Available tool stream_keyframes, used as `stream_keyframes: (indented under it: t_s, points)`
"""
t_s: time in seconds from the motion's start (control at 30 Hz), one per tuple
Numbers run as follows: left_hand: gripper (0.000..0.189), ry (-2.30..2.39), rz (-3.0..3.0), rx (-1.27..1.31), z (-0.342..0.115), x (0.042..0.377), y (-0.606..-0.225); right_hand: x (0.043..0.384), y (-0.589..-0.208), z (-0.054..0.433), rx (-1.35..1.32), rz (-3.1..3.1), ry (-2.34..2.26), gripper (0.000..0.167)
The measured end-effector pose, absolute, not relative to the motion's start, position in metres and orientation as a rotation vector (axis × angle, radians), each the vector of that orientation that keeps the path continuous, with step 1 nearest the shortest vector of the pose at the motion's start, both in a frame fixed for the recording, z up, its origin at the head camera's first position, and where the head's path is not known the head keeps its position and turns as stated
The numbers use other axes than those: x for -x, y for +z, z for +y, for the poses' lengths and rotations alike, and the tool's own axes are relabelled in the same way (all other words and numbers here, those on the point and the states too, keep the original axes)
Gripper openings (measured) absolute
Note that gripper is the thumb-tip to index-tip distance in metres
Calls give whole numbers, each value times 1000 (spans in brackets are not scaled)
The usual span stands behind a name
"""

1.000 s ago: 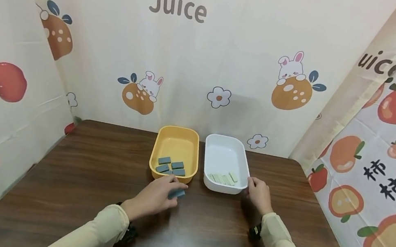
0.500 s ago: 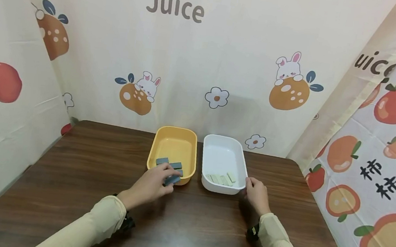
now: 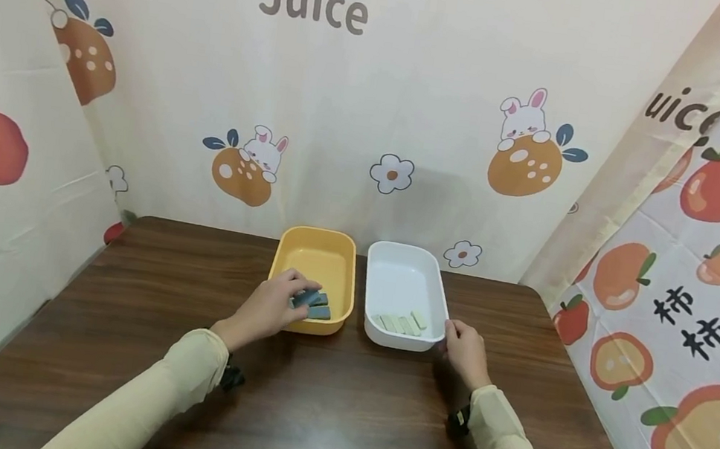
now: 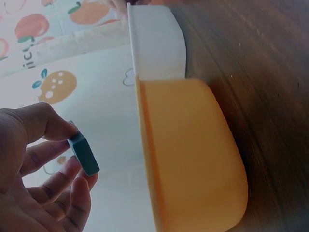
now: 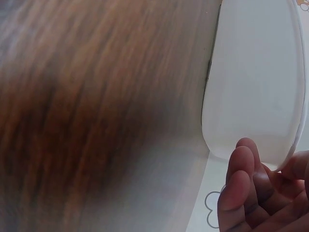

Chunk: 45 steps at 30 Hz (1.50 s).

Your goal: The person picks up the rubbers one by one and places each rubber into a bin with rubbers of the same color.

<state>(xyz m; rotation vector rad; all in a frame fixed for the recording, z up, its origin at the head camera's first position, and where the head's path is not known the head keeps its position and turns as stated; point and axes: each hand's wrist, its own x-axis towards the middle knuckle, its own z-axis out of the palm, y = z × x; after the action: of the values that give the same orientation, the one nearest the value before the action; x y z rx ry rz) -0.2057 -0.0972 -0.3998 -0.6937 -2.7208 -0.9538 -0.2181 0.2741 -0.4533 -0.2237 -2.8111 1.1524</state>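
My left hand [image 3: 267, 308] is over the near left corner of a yellow plastic tray [image 3: 323, 251], pinching a blue-grey rectangular block [image 4: 84, 155] between thumb and fingertips. The left wrist view shows that block above the tray's rim. More blue-grey blocks [image 3: 320, 313] lie inside at the near end, partly hidden by the hand. My right hand [image 3: 467, 351] is at the near right corner of a white tray [image 3: 403, 278], thumb and finger pinching its rim in the right wrist view. Several pale green blocks [image 3: 404, 325] lie in a rough row in the white tray.
Both trays stand side by side near the far edge of a dark wooden table [image 3: 350, 418], a narrow gap between them. A fruit-printed curtain [image 3: 321, 100] hangs right behind the table and along both sides.
My left hand has moved forward and left, carrying the blue-grey block from in front of the yellow tray to above its near end. My right hand stays at the white tray's corner.
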Motion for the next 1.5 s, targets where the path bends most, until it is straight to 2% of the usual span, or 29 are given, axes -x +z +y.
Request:
stream_keyframes:
  t_s: [0.5, 1.5]
  points:
    - [36, -992, -2830, 584, -97, 239, -412, 216, -453, 272, 230, -2803, 1136, 35]
    - [34, -858, -3021, 591, -82, 290, -432, 216, -456, 270, 251, -2791, 1121, 36]
